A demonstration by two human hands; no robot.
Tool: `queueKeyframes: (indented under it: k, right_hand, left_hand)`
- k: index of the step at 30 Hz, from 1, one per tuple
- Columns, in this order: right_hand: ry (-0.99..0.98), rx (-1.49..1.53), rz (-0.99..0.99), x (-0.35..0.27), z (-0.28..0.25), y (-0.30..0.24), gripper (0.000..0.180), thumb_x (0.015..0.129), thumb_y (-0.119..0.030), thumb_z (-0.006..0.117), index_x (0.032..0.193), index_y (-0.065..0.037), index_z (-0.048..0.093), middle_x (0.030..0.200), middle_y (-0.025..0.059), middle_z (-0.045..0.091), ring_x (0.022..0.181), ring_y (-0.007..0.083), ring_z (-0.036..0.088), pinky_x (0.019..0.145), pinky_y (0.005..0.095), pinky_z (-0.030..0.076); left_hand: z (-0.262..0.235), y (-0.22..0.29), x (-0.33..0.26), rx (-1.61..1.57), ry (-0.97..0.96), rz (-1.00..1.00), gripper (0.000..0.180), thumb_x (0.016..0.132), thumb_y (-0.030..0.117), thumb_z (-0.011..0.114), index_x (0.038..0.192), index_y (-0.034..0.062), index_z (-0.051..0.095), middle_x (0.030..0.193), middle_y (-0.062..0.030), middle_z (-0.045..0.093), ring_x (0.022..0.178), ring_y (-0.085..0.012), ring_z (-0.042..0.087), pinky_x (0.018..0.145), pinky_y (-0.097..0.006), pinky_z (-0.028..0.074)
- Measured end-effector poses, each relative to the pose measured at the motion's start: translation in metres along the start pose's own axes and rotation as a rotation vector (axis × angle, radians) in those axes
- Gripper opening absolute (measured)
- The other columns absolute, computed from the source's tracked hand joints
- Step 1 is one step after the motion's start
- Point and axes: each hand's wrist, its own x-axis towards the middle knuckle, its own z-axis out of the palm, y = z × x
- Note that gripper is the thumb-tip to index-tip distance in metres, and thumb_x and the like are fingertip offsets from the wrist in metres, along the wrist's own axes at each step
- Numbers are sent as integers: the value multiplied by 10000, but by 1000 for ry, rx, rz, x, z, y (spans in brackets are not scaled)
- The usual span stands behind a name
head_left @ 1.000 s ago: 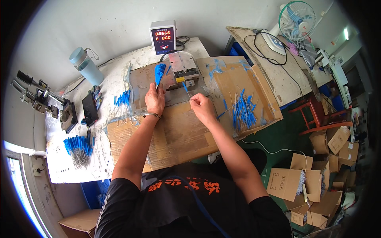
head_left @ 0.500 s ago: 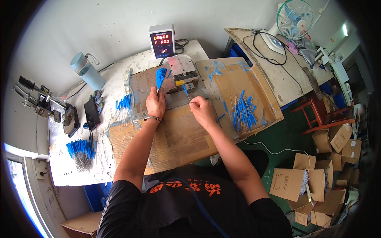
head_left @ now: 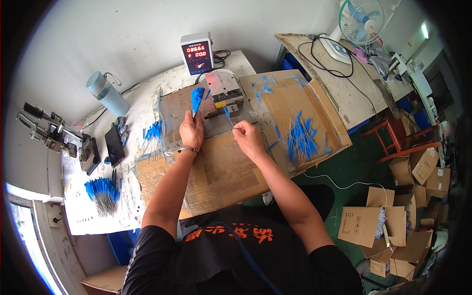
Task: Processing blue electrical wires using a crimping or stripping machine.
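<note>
My left hand is closed around a bundle of thin wires with blue sleeved ends, the blue ends fanned upward. Between thumb and fingers, my right hand pinches a single blue-ended wire. Its blue end points up at the front of a small metal bench machine, close by a yellow part; whether they touch I cannot tell. A loose pile of blue-ended wires lies on cardboard to the right of my right hand. Left of my left hand is a smaller group of such wires.
Behind the machine stands a counter box with a red lit display. A light blue bottle, a black phone-like slab, a metal clamp fixture and another wire bundle occupy the left. Cardboard covers the tabletop's front.
The view has shifted slightly. My right hand and its wire have moved a little to the right relative to the machine. My left hand keeps its hold on the bundle.
</note>
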Motion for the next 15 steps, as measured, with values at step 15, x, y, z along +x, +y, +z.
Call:
queueKeyframes:
  k: [15]
  right_hand:
    - [19,-52,7,2,2,-10,128,805,-149,630,864,-38,606,762,107,666,728,274,656,648,359,501]
  left_hand:
    - [3,-2,1,9,-19,1,227,930,246,540,807,57,513,610,-50,598,532,-164,576,518,-312,446]
